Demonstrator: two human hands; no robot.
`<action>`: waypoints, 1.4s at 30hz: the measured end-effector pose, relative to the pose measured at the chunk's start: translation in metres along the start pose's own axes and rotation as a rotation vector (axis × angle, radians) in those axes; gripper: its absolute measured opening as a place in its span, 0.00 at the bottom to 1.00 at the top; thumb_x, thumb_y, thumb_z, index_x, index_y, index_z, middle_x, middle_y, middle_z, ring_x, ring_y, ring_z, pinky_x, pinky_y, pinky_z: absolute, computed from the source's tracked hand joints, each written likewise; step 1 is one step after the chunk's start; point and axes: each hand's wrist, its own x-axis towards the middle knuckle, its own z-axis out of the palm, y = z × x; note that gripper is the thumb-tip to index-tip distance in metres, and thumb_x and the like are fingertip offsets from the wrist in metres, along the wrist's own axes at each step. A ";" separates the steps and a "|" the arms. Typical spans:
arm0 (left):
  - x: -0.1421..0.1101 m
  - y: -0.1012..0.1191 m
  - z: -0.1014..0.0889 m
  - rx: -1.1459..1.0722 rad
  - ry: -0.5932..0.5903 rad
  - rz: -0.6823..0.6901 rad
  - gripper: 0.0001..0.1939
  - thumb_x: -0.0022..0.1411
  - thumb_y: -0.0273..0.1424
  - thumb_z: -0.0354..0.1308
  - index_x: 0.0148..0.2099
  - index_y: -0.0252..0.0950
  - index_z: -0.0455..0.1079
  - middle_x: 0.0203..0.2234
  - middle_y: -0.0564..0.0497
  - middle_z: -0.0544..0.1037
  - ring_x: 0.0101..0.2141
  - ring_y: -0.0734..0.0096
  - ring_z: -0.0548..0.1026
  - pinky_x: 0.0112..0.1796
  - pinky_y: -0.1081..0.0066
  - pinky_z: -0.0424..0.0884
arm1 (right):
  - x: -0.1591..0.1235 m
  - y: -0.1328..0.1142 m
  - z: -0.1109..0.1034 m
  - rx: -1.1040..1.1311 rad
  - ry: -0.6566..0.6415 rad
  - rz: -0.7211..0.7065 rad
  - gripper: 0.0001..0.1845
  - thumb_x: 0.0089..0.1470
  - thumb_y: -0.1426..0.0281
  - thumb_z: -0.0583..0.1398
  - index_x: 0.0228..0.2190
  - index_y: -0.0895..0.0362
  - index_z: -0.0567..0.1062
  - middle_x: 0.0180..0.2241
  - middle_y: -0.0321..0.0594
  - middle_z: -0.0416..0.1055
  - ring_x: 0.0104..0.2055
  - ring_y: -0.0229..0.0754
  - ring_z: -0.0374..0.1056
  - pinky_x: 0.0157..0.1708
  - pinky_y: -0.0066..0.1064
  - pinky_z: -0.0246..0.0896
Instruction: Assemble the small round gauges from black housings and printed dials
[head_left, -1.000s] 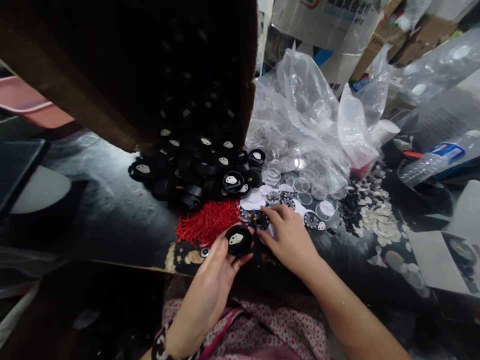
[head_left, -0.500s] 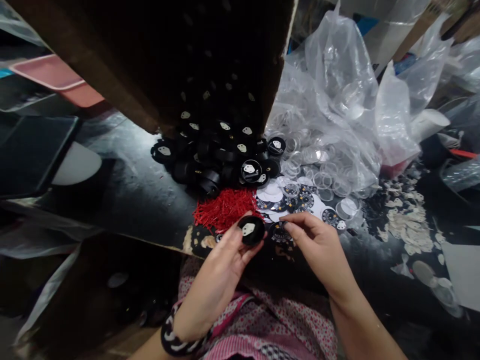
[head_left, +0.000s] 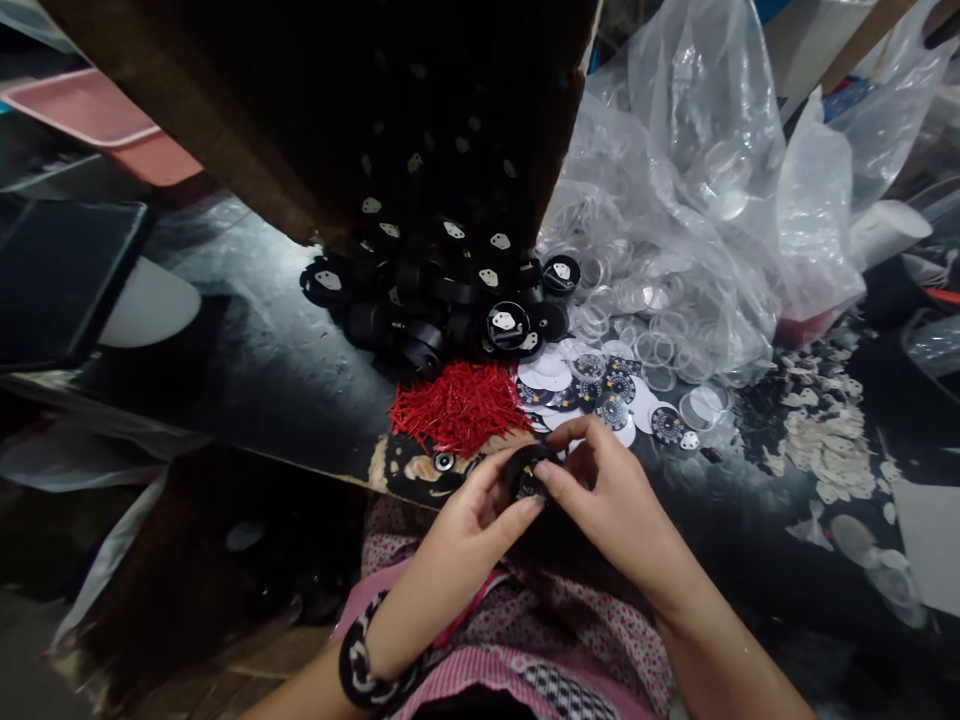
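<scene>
My left hand is wrapped round a round black case, thumb at its near rim. Against the opening of that case lies a black dial disc with white markings and a yellow patch. My right hand pinches the disc from the right, its thumb over the face; the fingertips partly hide it. Just beyond the hands are a heap of thin red pointers and a pile of printed dial discs, some lying white side up.
A large box on its side spills black cases onto the black table. Clear rings and plastic bags are at the right, with small pale plates beyond. A pink tray stands at far left.
My right hand has brought the dial disc leftward to the black case. My left hand has tilted the case, and its fingers have shifted round it. The view has moved slightly.
</scene>
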 end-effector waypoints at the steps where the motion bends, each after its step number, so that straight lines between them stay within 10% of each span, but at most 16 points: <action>1: -0.001 0.000 0.000 0.029 0.010 -0.009 0.19 0.58 0.32 0.65 0.52 0.44 0.72 0.51 0.50 0.78 0.53 0.60 0.73 0.55 0.63 0.68 | -0.004 0.000 0.001 0.010 -0.039 -0.001 0.08 0.56 0.72 0.59 0.40 0.55 0.69 0.34 0.35 0.71 0.31 0.37 0.66 0.30 0.29 0.61; 9: -0.016 0.006 -0.023 0.197 0.153 0.032 0.15 0.55 0.30 0.66 0.46 0.41 0.76 0.42 0.48 0.80 0.45 0.60 0.77 0.49 0.67 0.71 | -0.012 0.002 0.008 -0.055 -0.132 -0.182 0.14 0.59 0.75 0.57 0.46 0.53 0.72 0.42 0.38 0.75 0.43 0.41 0.71 0.44 0.34 0.64; 21: -0.002 0.035 -0.023 -0.260 0.354 0.102 0.15 0.60 0.30 0.62 0.50 0.40 0.72 0.48 0.48 0.79 0.52 0.62 0.74 0.56 0.65 0.68 | 0.048 -0.015 0.042 -0.934 -0.054 -0.440 0.05 0.60 0.75 0.56 0.36 0.60 0.72 0.34 0.47 0.74 0.36 0.53 0.68 0.37 0.43 0.58; 32: -0.001 0.029 -0.010 -0.470 0.174 -0.077 0.12 0.62 0.30 0.61 0.49 0.43 0.71 0.49 0.48 0.79 0.48 0.58 0.78 0.51 0.54 0.73 | 0.018 -0.001 0.020 -0.135 0.108 -0.326 0.07 0.60 0.74 0.59 0.38 0.54 0.77 0.38 0.38 0.77 0.41 0.43 0.71 0.44 0.36 0.62; 42: -0.001 0.027 0.007 -0.392 0.258 0.098 0.17 0.61 0.31 0.62 0.53 0.44 0.69 0.47 0.49 0.80 0.51 0.60 0.76 0.56 0.58 0.68 | 0.004 -0.004 0.011 -0.142 0.169 -0.324 0.05 0.60 0.73 0.60 0.31 0.55 0.73 0.33 0.37 0.72 0.38 0.42 0.68 0.41 0.36 0.59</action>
